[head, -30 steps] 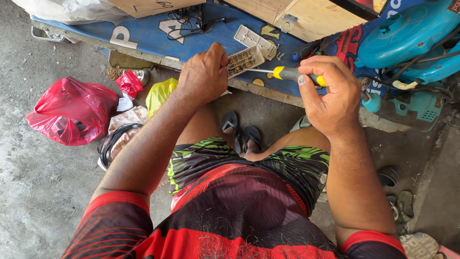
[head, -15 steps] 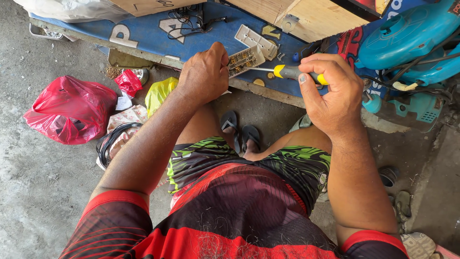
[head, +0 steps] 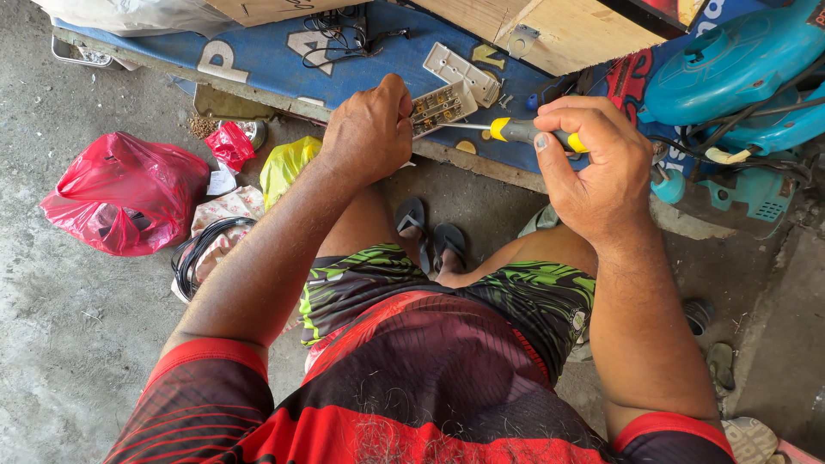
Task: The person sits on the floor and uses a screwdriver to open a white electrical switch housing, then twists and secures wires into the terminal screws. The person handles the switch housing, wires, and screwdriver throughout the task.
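My left hand (head: pixel 368 131) grips a small cream terminal block (head: pixel 440 105) with brass screws, held above the edge of a blue board (head: pixel 284 60). My right hand (head: pixel 589 163) is closed around a screwdriver (head: pixel 513 131) with a yellow and grey handle. Its metal shaft points left and its tip meets the block. A white plastic cover plate (head: pixel 466 72) lies on the board just behind the block. My fingers hide most of the handle.
A red plastic bag (head: pixel 125 193), a smaller red bag (head: pixel 230 144) and a yellow bag (head: pixel 288 165) lie on the concrete floor at left, with a black cable coil (head: pixel 196 253). Teal power tools (head: pixel 739 64) sit at right. A wooden box (head: pixel 559 30) stands behind.
Both hands stay on the block and screwdriver with only a slight shift; the right hand has turned a little on the handle.
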